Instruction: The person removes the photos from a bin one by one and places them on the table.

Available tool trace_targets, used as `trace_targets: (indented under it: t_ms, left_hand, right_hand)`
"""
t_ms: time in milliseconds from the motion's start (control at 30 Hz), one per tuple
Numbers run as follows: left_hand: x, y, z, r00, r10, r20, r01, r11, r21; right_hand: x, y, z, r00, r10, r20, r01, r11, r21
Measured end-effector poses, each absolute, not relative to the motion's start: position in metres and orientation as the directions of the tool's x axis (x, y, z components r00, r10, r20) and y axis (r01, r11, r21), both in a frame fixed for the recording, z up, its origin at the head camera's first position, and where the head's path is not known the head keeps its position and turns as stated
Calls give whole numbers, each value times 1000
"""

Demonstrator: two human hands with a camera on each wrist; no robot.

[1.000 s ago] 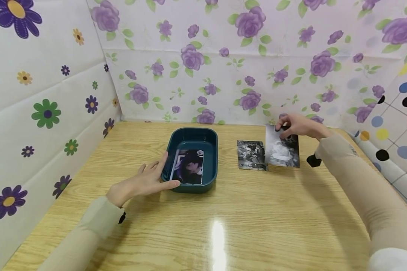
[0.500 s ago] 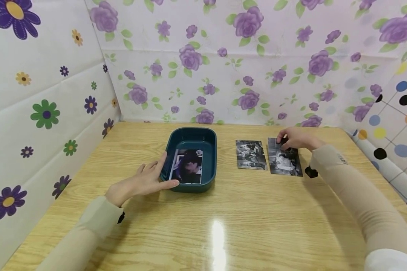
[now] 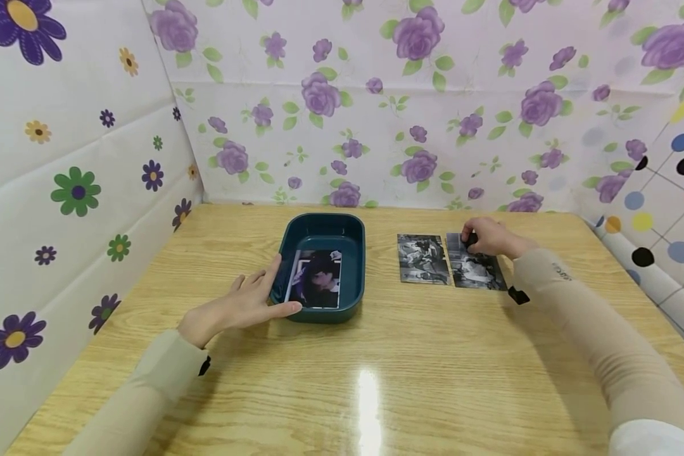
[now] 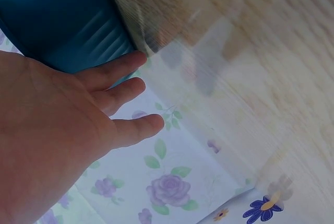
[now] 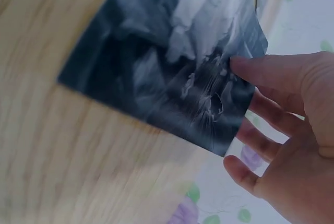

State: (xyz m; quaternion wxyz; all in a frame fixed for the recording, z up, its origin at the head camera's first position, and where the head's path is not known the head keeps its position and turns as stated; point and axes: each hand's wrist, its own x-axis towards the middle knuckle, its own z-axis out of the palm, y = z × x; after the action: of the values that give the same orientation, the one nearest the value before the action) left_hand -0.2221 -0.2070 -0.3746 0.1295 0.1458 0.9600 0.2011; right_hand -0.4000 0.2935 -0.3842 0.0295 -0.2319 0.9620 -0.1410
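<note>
My left hand (image 3: 239,307) rests with spread, straight fingers against the left side of a dark teal rectangular dish (image 3: 333,316). A colour photo (image 3: 319,278) of a dark-haired person lies in the dish. On the right, my right hand (image 3: 493,239) pinches the far edge of a black-and-white photo (image 3: 475,273). In the right wrist view the thumb lies on top of this photo (image 5: 151,67) and other fingers are behind its edge. A second black-and-white photo (image 3: 423,259) lies just to its left. The left wrist view shows fingers touching the dish (image 4: 78,20).
A light wooden table (image 3: 296,386) carries everything. A purple-flowered sheet (image 3: 365,101) stands behind the table, a daisy-patterned sheet (image 3: 91,247) on the left, and a dotted sheet (image 3: 667,215) on the right.
My right hand has brought the raised black-and-white photo down to the table, beside the other one, then shifted it slightly leftward and back. The left hand and dish have not moved.
</note>
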Motion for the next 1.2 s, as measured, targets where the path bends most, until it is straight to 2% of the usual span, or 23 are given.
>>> trace_targets:
  t_ms: [333,400,600,700,933,1067,1200]
  left_hand:
    - [-222,-210,-372,-926,331,-179,232,876,422]
    - [-222,-210,-371,-926,331,-180,231,876,424]
    - [-222,-210,-372,-926,330,-182,228,875,427]
    - [-222,-209,-373,-925,333,-186,229,875,426]
    - [-223,-205,-373,-920,340,-194,228,868,440]
    - [-224,-205,-374,-922,337,-192,228,871,436]
    - [-224,-209,-375,-920,334,-204,220,873,435]
  right_hand:
    - [-399,274,-375,-876,-482,25,-481,870,-111]
    - [-398,259,-367,-867,-498,28,-495,853,-168]
    - [-393,186,-340,-831,-551,77,-510,697,-504]
    - [-393,148,-334,-792,-594,137,-554,608,-569]
    - [-396,80,-335,-682,-713,160,-632,466,-620]
    - [-398,51,-341,-637,-765,95,-641,457,-616]
    - [-396,26,-348,-586,-810,-14,-673,496,-548]
